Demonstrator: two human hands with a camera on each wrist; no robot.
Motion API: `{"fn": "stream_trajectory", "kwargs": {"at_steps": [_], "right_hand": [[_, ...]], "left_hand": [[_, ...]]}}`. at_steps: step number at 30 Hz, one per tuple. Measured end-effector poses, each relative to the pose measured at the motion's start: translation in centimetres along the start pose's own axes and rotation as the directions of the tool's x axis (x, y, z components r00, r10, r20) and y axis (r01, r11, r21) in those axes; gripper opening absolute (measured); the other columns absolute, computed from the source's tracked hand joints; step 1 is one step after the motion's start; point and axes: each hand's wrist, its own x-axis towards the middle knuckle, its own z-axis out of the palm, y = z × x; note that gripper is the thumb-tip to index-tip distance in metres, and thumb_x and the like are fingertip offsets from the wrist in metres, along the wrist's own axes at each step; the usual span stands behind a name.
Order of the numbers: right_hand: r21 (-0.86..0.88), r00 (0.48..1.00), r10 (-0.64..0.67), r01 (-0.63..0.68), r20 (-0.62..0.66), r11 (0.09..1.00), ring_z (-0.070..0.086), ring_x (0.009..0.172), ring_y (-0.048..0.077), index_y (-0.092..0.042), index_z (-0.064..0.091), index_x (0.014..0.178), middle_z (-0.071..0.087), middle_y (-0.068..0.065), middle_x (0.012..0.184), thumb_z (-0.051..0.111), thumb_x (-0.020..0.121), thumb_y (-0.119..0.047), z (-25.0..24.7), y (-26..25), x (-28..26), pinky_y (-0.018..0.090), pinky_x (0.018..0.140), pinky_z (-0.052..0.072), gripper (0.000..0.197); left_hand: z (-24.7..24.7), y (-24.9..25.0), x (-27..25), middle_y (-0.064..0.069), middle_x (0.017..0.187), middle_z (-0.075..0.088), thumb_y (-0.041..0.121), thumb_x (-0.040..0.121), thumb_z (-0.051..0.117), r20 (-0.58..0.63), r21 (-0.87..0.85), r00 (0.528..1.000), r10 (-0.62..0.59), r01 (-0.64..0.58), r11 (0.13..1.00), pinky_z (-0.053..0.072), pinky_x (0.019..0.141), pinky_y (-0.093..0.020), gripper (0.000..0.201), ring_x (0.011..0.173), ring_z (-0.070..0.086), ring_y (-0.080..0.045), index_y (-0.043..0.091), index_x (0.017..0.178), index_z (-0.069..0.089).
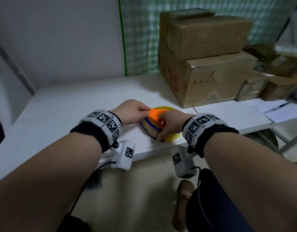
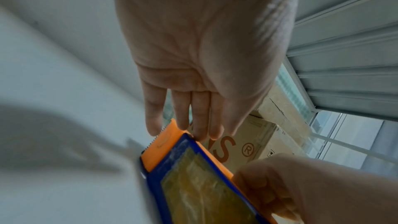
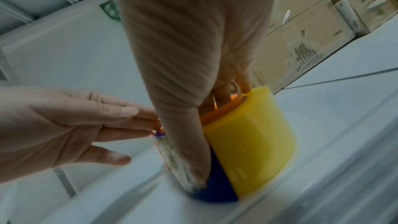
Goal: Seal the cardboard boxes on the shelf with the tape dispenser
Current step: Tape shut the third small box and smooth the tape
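Note:
An orange and blue tape dispenser (image 1: 157,120) (image 2: 193,176) with a yellow tape roll (image 3: 249,134) stands near the front edge of the white shelf (image 1: 69,106). My right hand (image 1: 167,125) (image 3: 193,125) grips it, fingers hooked into the orange frame and thumb down the blue side. My left hand (image 1: 142,109) (image 2: 185,125) (image 3: 129,122) lays straight fingers against the orange toothed end. Two stacked cardboard boxes stand behind to the right, the lower box (image 1: 211,81) (image 2: 247,142) with red lettering, the upper box (image 1: 206,34) plain brown.
Smaller cardboard boxes (image 1: 254,87) crowd the far right of the shelf. Papers (image 1: 284,113) with a pen (image 1: 276,107) lie at the right front. A green checked curtain (image 1: 141,39) hangs behind. The floor and a shoe (image 1: 183,198) lie below the shelf edge.

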Motion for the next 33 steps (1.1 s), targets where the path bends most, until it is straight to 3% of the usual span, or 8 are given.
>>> {"fn": "stream_trajectory", "kwargs": {"at_steps": [3, 5, 9, 13, 20, 26, 28, 33], "right_hand": [[-0.112, 0.999, 0.006, -0.010, -0.031, 0.994, 0.056, 0.085, 0.024, -0.016, 0.049, 0.078, 0.057, 0.004, 0.087, 0.076, 0.072, -0.037, 0.2, -0.8, 0.0, 0.028, 0.059, 0.040, 0.035], [-0.078, 0.992, -0.011, 0.001, -0.125, 0.997, 0.058, 0.084, 0.028, -0.012, 0.045, 0.076, 0.057, 0.011, 0.086, 0.067, 0.078, -0.040, 0.1, -1.5, -0.1, 0.028, 0.054, 0.036, 0.035], [0.025, 0.969, -0.014, 0.020, -0.248, 0.999, 0.059, 0.086, 0.029, -0.013, 0.054, 0.088, 0.061, 0.012, 0.092, 0.059, 0.083, -0.045, -1.1, -2.7, 1.2, 0.029, 0.063, 0.037, 0.032], [0.072, 0.946, -0.007, 0.033, -0.325, 0.997, 0.058, 0.084, 0.030, -0.022, 0.040, 0.069, 0.059, 0.011, 0.088, 0.061, 0.083, -0.029, -2.3, -3.6, 3.7, 0.030, 0.064, 0.038, 0.027], [0.137, 0.913, 0.090, -0.038, -0.399, 0.990, 0.057, 0.077, 0.027, -0.013, 0.055, 0.092, 0.054, 0.005, 0.077, 0.058, 0.087, -0.032, -3.6, -4.2, 12.5, 0.033, 0.061, 0.041, 0.020], [0.079, 0.864, 0.018, 0.025, -0.504, 0.997, 0.053, 0.081, 0.028, -0.023, 0.052, 0.116, 0.050, 0.005, 0.085, 0.056, 0.091, -0.028, -4.6, -4.7, 19.0, 0.033, 0.066, 0.040, 0.026], [0.077, 0.848, 0.001, 0.047, -0.530, 0.996, 0.054, 0.079, 0.027, -0.025, 0.050, 0.109, 0.049, 0.003, 0.083, 0.056, 0.089, -0.026, -4.7, -4.8, 21.2, 0.031, 0.065, 0.039, 0.021], [0.071, 0.843, -0.032, 0.083, -0.536, 0.994, 0.056, 0.077, 0.027, -0.027, 0.041, 0.135, 0.053, 0.001, 0.084, 0.057, 0.087, -0.031, -5.1, -5.4, 25.4, 0.031, 0.062, 0.041, 0.051]], "left_hand": [[-0.1, -0.8, -0.2, -0.002, 0.123, 0.063, 0.016, 0.094, 0.054, -0.030, -0.020, 1.000, 0.002, -0.002, 1.000, 0.035, 0.086, -0.016, 0.030, 0.115, 0.055, -0.016, 0.015, 0.123, 0.063], [-0.4, -1.5, -0.1, -0.004, 0.121, 0.064, 0.013, 0.093, 0.055, -0.076, -0.074, 0.997, -0.001, -0.005, 0.997, 0.036, 0.086, -0.016, 0.030, 0.114, 0.056, -0.017, 0.013, 0.121, 0.064], [-1.9, -2.8, 0.2, -0.006, 0.119, 0.064, 0.012, 0.092, 0.054, -0.151, -0.083, 0.988, -0.027, 0.015, 0.996, 0.039, 0.084, -0.021, 0.030, 0.111, 0.056, -0.020, 0.012, 0.121, 0.065], [-4.0, -4.6, 1.4, -0.008, 0.121, 0.063, 0.014, 0.094, 0.053, -0.176, -0.053, 0.979, -0.102, 0.094, 0.994, 0.039, 0.083, -0.024, 0.029, 0.112, 0.055, -0.024, 0.013, 0.120, 0.064], [-6.7, -9.2, 6.6, -0.006, 0.146, 0.042, 0.026, 0.099, 0.043, -0.029, 0.200, 0.943, -0.330, 0.329, 0.923, 0.028, 0.107, -0.029, 0.041, 0.134, 0.038, -0.023, 0.011, 0.136, 0.050], [-7.8, -13.3, 11.9, -0.003, 0.144, 0.042, 0.027, 0.100, 0.040, 0.038, 0.323, 0.927, -0.373, 0.342, 0.882, 0.031, 0.106, -0.029, 0.041, 0.132, 0.039, -0.024, 0.009, 0.137, 0.048], [-8.0, -14.3, 13.2, -0.010, 0.136, 0.050, 0.026, 0.100, 0.039, 0.054, 0.404, 0.915, -0.400, 0.346, 0.846, 0.037, 0.096, -0.031, 0.038, 0.122, 0.047, -0.028, 0.004, 0.126, 0.055], [-9.0, -15.9, 15.6, -0.014, 0.114, 0.062, 0.033, 0.094, 0.045, 0.042, 0.455, 0.905, -0.424, 0.361, 0.814, 0.041, 0.082, -0.032, 0.034, 0.098, 0.055, -0.028, 0.004, 0.101, 0.061]]}}
